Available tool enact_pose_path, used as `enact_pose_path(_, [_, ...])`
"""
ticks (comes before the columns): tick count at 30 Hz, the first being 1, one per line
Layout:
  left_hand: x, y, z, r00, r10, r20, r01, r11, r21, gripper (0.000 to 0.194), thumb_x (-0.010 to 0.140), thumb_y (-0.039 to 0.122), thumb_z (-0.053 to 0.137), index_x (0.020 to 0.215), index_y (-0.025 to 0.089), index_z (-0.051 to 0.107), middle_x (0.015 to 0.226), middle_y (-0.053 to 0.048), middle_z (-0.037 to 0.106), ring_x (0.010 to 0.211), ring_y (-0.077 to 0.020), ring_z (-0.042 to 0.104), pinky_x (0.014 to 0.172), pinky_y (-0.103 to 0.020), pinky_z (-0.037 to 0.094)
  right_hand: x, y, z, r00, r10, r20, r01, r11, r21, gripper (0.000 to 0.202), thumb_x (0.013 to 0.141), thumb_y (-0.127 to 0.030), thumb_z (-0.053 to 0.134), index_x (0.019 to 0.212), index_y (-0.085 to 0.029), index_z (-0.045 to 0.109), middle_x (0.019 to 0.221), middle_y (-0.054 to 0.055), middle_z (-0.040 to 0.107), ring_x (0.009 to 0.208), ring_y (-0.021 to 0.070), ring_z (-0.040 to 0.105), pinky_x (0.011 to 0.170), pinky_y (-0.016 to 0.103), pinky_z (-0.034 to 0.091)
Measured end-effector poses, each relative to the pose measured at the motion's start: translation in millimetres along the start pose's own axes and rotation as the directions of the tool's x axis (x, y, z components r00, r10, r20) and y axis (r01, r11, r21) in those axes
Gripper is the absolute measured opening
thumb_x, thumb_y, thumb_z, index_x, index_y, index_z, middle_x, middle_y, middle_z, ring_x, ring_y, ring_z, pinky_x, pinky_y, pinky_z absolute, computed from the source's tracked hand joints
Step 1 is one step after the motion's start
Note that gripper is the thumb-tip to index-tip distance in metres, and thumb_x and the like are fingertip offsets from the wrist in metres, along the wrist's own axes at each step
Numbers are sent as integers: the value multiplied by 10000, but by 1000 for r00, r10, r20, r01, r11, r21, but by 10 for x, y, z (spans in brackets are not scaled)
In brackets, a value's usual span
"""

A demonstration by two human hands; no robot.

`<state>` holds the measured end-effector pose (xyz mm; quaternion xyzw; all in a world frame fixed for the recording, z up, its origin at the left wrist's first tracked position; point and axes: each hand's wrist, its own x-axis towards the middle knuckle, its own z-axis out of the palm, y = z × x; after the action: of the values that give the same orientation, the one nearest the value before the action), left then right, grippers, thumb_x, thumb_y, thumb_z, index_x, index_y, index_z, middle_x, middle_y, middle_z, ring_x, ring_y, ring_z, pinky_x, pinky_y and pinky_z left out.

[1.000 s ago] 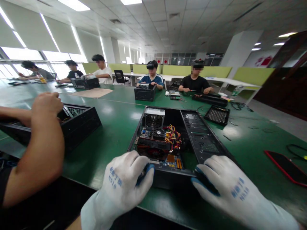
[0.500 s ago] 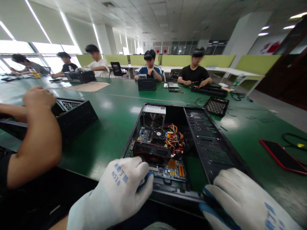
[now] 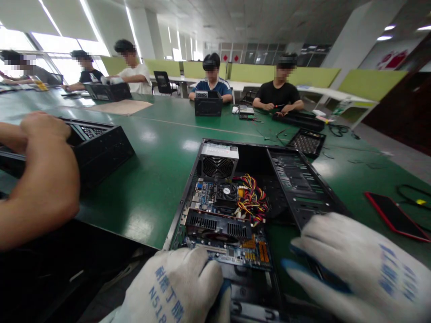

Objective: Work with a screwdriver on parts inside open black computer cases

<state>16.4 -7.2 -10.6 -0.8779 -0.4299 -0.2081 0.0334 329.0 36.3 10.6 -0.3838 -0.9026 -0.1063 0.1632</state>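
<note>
Drawn nearer, the computer case (image 3: 292, 174) is gripped by half-curled left fingers (image 3: 211, 274) and right fingers (image 3: 314, 240).

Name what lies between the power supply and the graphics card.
In the head view, a small fan on the motherboard lies between power supply and graphics card, with coloured wires beside it.

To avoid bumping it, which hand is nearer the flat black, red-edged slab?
Right: your right hand is left of the slab; your left hand is farther left, at the black computer case.
</note>
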Motion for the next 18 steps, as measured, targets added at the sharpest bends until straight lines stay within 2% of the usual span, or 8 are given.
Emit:
enact_pose_path(1, [4, 8, -5, 1000, -21, -10, 20, 1000, -14, 190, 898, 316, 622, 745, 254, 527, 689, 1, 589, 497, -144, 549, 407, -269, 368, 208, 38, -13, 998, -34, 57, 36, 999, -24, 368, 969, -590, 542, 887, -285, 731, 819, 52, 716, 713, 230, 640, 687, 396, 489])
enact_pose_path(4, [19, 53, -54, 997, -74, 2, 75, 997, -28, 217, 920, 301, 588, 717, 253, 528, 661, 6, 563, 512, -149, 553, 435, -265, 394, 786, 143, 98, 975, -56, 216, 79, 992, -101, 426, 985, -582, 527, 991, -210, 734, 936, 100, 728, 841, 259, 673, 791, 406, 491])
enact_pose_path(7, [47, 104, -140, 994, -99, 54, 101, 994, -33, 221, 933, 297, 581, 719, 251, 551, 668, 0, 564, 536, -157, 567, 471, -269, 436, 1217, 177, 369, 920, -58, 387, 137, 974, -182, 545, 948, -610, 579, 1158, -125, 712, 1070, 170, 735, 966, 311, 690, 835, 406, 491])
enact_pose_path(9, [63, 123, -177, 992, -107, 61, 109, 993, -41, 223, 937, 296, 575, 720, 250, 558, 674, -3, 568, 547, -159, 574, 486, -271, 452, 1430, 159, 580, 871, -15, 491, 128, 972, -198, 627, 916, -624, 612, 1241, -93, 680, 1165, 205, 726, 1048, 341, 691, 865, 412, 499])
enact_pose_path(11, [63, 125, -175, 993, -104, 63, 107, 993, -49, 216, 940, 300, 570, 730, 251, 565, 682, -5, 578, 557, -159, 582, 497, -273, 461, 1596, 126, 773, 811, 23, 585, 110, 975, -192, 728, 874, -630, 653, 1330, -62, 629, 1253, 223, 706, 1111, 351, 687, 884, 401, 509])
enact_pose_path(13, [47, 116, -137, 994, -100, 47, 102, 994, -48, 211, 941, 306, 562, 737, 252, 565, 681, -6, 581, 558, -158, 584, 493, -273, 453, 1715, 94, 914, 772, 37, 635, 103, 978, -183, 756, 842, -605, 686, 1353, -52, 613, 1268, 217, 707, 1106, 337, 701, 861, 377, 523])
enact_pose_path(15, [22, 104, -86, 995, -96, 14, 96, 994, -42, 212, 938, 311, 559, 735, 251, 558, 673, -6, 576, 549, -156, 576, 478, -273, 436, 1783, 75, 974, 767, 39, 640, 103, 978, -183, 693, 818, -576, 705, 1293, -73, 655, 1216, 198, 728, 1056, 324, 723, 817, 365, 532])
enact_pose_path(18, [1, 96, -43, 996, -92, -20, 91, 995, -29, 224, 926, 316, 568, 714, 250, 540, 664, -5, 566, 533, -155, 559, 462, -275, 423, 1799, 95, 916, 782, 49, 622, 97, 975, -199, 636, 765, -572, 721, 1192, -100, 700, 1142, 190, 740, 1004, 334, 733, 777, 376, 533])
